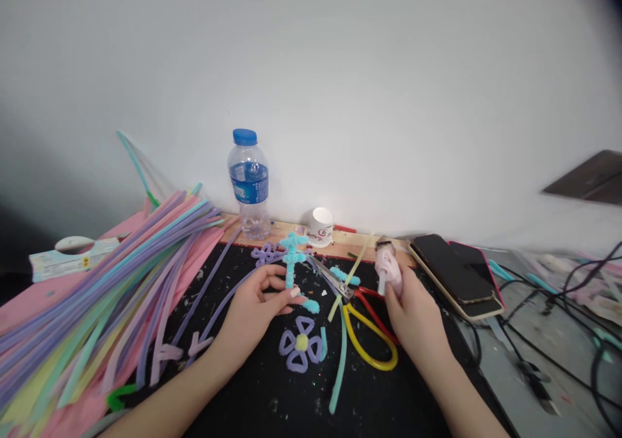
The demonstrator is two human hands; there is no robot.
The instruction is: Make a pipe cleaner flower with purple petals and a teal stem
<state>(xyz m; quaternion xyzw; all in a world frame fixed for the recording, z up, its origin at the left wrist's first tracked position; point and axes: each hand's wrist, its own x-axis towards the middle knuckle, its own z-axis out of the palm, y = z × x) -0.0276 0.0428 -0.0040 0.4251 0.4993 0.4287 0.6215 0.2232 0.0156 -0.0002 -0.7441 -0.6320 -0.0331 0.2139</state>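
My left hand point(265, 299) pinches the stem of a turquoise pipe-cleaner figure point(290, 273) with short side arms, held upright above the black mat point(253, 399). In my right hand point(413, 302) is a pale pink hot glue gun point(389, 271), its brownish tip pointing away from me and part of its body hidden by the fingers. Between the hands lie open scissors point(372, 337) with a yellow and a red handle. A purple pipe-cleaner flower point(296, 362) with a yellow centre rests just below my left fingers. Another turquoise twisted piece point(345, 275) sits beside the scissor blades.
Many pastel pipe cleaners point(146, 276) fan out at the left on pink sheets. Against the wall stand a water bottle point(250, 185) and a white paper cup point(321, 227). Phones point(457, 269) lie stacked at right, near black cables point(549, 354). A green strip point(339, 373) lies on the mat.
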